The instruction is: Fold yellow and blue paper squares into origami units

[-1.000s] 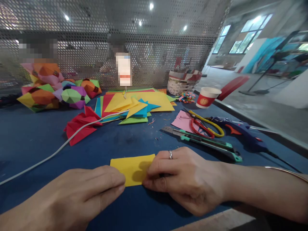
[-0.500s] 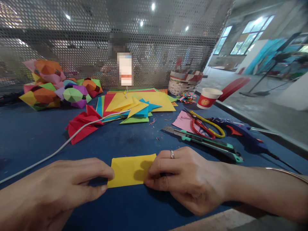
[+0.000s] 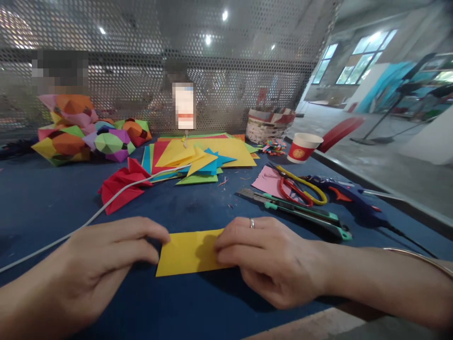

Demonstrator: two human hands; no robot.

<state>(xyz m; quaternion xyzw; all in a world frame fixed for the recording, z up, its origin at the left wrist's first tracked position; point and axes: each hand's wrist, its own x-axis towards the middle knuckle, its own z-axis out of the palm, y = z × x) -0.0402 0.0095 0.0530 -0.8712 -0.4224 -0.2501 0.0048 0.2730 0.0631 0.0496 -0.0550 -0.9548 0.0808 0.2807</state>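
A folded strip of yellow paper (image 3: 191,252) lies near the front of the dark blue table. My left hand (image 3: 106,259) is at its left end, the index fingertip on the top left corner and the other fingers bent by the left edge; its thumb is hidden. Over the right end, my right hand (image 3: 272,262) has its fingers closed on the paper and covers that end. A ring is on one of its fingers.
A utility knife (image 3: 293,212), scissors (image 3: 300,189) on pink paper and a blue glue gun (image 3: 357,198) lie to the right. Behind are coloured sheets (image 3: 226,151), a paper cup (image 3: 303,147) and a basket (image 3: 267,126). A white cable (image 3: 106,205) crosses the left, near folded paper balls (image 3: 109,141).
My left fingers have shifted up along the paper's left edge to its top corner, uncovering the lower corner. My right fingers have moved slightly higher, with the thumb now tucked out of sight.
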